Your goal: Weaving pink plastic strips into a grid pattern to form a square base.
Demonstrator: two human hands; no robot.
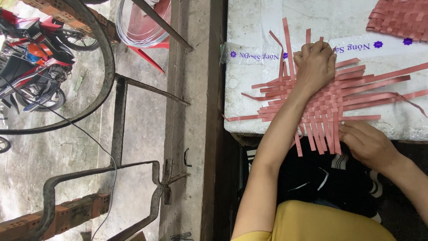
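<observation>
Thin, flat, slightly glossy pink plastic-looking strips [330, 98] are lying woven on a white, pitted, foam-like tabletop [263, 120] partly covered by shiny clear film; beside it, rough grey concrete floor [138, 134] is showing under dull, rusty metal bars [118, 129]

Second woven mat [399, 18] cropped by top and right edges, full shape unknown. Middle of the pink strip weave [330, 96] covered by left hand [314, 66]; right hand [366, 143] hiding near-edge strip ends. Motorbike [31, 62] cut off at left edge, wire coil [141, 27] clipped at top.
</observation>
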